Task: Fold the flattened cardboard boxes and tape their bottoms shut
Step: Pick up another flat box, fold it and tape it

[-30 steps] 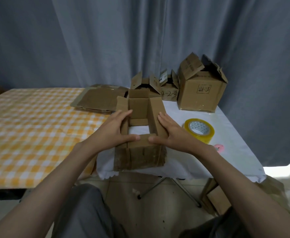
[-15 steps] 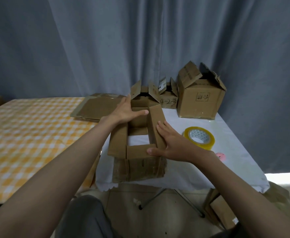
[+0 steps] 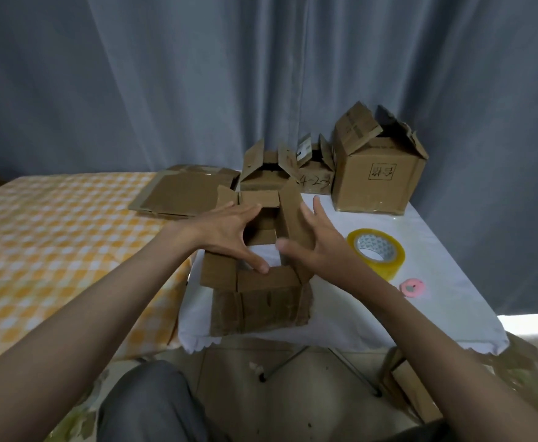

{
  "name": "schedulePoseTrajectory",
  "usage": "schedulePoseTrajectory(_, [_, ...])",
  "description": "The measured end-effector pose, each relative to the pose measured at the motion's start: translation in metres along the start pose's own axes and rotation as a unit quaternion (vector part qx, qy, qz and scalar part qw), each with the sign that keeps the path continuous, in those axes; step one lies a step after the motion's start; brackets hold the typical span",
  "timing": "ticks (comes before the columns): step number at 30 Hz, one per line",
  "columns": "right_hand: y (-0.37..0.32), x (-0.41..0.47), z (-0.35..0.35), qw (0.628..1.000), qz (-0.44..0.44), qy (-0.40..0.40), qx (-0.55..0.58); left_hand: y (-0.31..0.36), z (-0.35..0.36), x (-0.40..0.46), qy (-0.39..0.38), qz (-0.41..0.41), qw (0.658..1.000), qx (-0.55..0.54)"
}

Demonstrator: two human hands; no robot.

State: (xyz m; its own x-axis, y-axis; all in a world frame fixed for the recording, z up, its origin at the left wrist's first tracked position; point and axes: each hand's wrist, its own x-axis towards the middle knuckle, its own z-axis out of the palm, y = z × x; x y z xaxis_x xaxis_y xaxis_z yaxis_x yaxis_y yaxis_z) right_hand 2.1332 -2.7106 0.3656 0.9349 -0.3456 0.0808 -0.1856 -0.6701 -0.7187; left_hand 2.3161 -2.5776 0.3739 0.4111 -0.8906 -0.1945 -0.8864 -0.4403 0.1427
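Note:
A brown cardboard box (image 3: pixel 261 301) stands at the near edge of the white table (image 3: pixel 427 301), its flaps half folded over the opening. My left hand (image 3: pixel 229 231) is spread over the left flap, thumb touching the near flap. My right hand (image 3: pixel 318 244) is spread with straight fingers against the upright right flap. A roll of yellowish tape (image 3: pixel 376 252) lies on the table to the right of the box. A stack of flattened cardboard (image 3: pixel 181 194) lies at the back left.
Three folded boxes stand at the back: a small one (image 3: pixel 264 173), one marked 4-23 (image 3: pixel 315 177) and a large one (image 3: pixel 376 177). A pink round thing (image 3: pixel 413 287) lies near the tape. An orange checked cloth (image 3: pixel 54 244) covers the left surface. More cardboard (image 3: pixel 414 387) sits on the floor.
My left hand came back from the far flap to the left flap, thumb on the near flap. My right hand lifted off the near flap and opened against the right flap.

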Motion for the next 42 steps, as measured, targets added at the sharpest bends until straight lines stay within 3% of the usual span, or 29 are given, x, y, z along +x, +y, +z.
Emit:
schedulePoseTrajectory(2, [-0.01, 0.003, 0.005, 0.993, 0.001, 0.03, 0.114, -0.003, 0.001, 0.001, 0.005, -0.001, 1.0, -0.008])
schedulePoseTrajectory(3, [-0.013, 0.006, 0.008, 0.993, -0.002, 0.029, 0.115, -0.003, 0.001, 0.0, 0.013, -0.001, 1.0, -0.015])
schedulePoseTrajectory(7, [-0.008, 0.015, 0.031, 0.998, -0.047, -0.021, -0.043, -0.001, -0.002, -0.013, 0.086, -0.008, 0.991, -0.106])
schedulePoseTrajectory(9, [0.0, 0.017, 0.045, 0.993, -0.074, -0.024, -0.085, -0.003, -0.003, -0.02, 0.139, -0.035, 0.966, -0.217])
schedulePoseTrajectory(12, [0.007, 0.017, 0.053, 0.994, -0.081, -0.013, -0.078, -0.012, 0.002, -0.022, 0.219, -0.082, 0.9, -0.368])
schedulePoseTrajectory(15, [0.01, 0.017, 0.051, 0.996, -0.07, -0.008, -0.046, -0.012, 0.012, -0.02, 0.23, -0.034, 0.92, -0.314])
schedulePoseTrajectory(20, [0.007, 0.012, 0.051, 0.998, -0.053, 0.027, 0.016, -0.01, 0.042, -0.012, 0.137, 0.041, 0.977, -0.159])
schedulePoseTrajectory(23, [0.005, 0.01, 0.059, 0.997, 0.003, 0.052, 0.057, -0.011, 0.053, -0.012, 0.154, 0.042, 0.975, -0.154])
schedulePoseTrajectory(28, [0.003, 0.008, 0.059, 0.991, 0.037, 0.075, 0.106, 0.007, 0.072, -0.013, 0.225, 0.012, 0.942, -0.248])
schedulePoseTrajectory(31, [0.008, 0.011, 0.043, 0.989, 0.046, 0.045, 0.132, 0.026, 0.078, -0.009, 0.269, -0.028, 0.921, -0.281])
schedulePoseTrajectory(36, [0.032, 0.022, -0.006, 0.984, 0.038, -0.063, 0.161, 0.072, 0.082, 0.001, 0.306, -0.091, 0.933, -0.164])
schedulePoseTrajectory(42, [0.052, 0.027, -0.019, 0.976, 0.005, -0.146, 0.16, 0.059, 0.071, 0.002, 0.245, 0.024, 0.963, -0.104])
